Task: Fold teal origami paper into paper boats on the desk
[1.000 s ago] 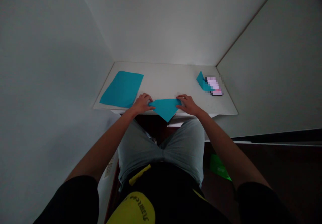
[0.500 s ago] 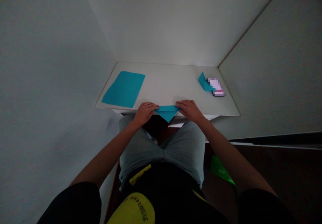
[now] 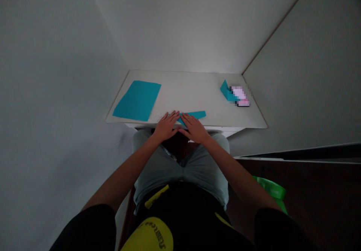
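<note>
A folded piece of blue paper (image 3: pixel 196 114) lies at the front edge of the white table (image 3: pixel 191 91). My left hand (image 3: pixel 167 124) and my right hand (image 3: pixel 193 127) lie flat on it side by side, fingers stretched out and pressing down. Only a narrow strip of the paper shows to the right of my right hand; the rest is hidden under my hands.
A flat blue sheet (image 3: pixel 137 100) lies at the table's left. At the far right sits another folded blue piece (image 3: pixel 226 90) beside a blurred pinkish object (image 3: pixel 240 96). Walls close in on three sides. A green thing (image 3: pixel 269 189) is on the dark floor to my right.
The paper's hanging point has been folded up, leaving a flat strip. Both hands moved from its ends to the middle and flattened onto it.
</note>
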Tool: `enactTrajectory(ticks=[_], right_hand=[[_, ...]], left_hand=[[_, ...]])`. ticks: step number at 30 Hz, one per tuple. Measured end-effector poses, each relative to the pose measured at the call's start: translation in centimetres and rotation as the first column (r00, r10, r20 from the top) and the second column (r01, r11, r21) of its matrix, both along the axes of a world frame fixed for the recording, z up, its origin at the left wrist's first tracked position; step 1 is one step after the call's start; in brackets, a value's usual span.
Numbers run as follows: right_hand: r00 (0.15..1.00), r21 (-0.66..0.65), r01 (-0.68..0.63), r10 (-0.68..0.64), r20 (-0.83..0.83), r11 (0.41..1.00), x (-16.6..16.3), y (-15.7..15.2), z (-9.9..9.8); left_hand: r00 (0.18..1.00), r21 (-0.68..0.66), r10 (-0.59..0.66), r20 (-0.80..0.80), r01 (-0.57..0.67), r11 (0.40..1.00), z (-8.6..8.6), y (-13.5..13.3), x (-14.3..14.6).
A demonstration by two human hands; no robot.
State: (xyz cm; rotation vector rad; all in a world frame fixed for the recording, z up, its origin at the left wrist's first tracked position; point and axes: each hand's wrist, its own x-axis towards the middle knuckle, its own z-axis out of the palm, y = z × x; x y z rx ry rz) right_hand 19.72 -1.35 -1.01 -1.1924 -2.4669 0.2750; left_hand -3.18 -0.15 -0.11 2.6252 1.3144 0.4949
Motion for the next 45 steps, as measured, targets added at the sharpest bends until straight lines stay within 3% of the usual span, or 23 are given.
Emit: enactTrajectory(ticks=[10, 17, 23, 28, 32, 36, 40, 45], right_hand=[[0.981, 0.048, 0.187, -0.189, 0.038, 0.981, 8.3, -0.6, -0.3], [0.945, 0.042, 0.312, -0.306, -0.114, 0.949, 8.0, -0.7, -0.9], [0.884, -0.138, 0.339, -0.365, -0.291, 0.931, 7.8, 2.9, -0.1], [0.827, -0.244, 0.364, -0.432, -0.360, 0.899, 7.5, 5.3, 0.2], [0.867, -0.133, 0.355, -0.379, -0.322, 0.925, 7.4, 5.4, -0.4], [0.925, -0.011, 0.255, -0.247, -0.287, 0.967, 8.0, 4.6, -0.6], [0.941, -0.015, 0.149, -0.147, -0.304, 0.989, 8.7, 4.3, -0.5], [0.932, -0.052, 0.135, -0.144, -0.332, 0.990, 8.9, 4.3, -0.3]], left_hand=[[0.990, 0.011, 0.064, 0.129, -0.066, 0.998, -1.0, 0.0, 0.1], [0.943, -0.112, 0.104, 0.316, -0.072, 0.991, -0.9, 0.5, -0.7], [0.817, -0.306, 0.360, 0.450, -0.238, 0.922, 1.2, 3.5, -0.6], [0.777, -0.285, 0.488, 0.398, -0.401, 0.871, 1.2, 4.9, 0.0], [0.851, -0.133, 0.387, 0.355, -0.364, 0.922, 0.5, 4.6, 0.0], [0.926, -0.011, 0.255, 0.279, -0.263, 0.965, 0.2, 3.9, -0.7], [0.967, 0.035, 0.178, 0.181, -0.187, 0.982, 0.5, 3.6, -1.5], [0.998, 0.102, 0.055, 0.021, -0.056, 0.993, 1.3, 3.7, -1.6]])
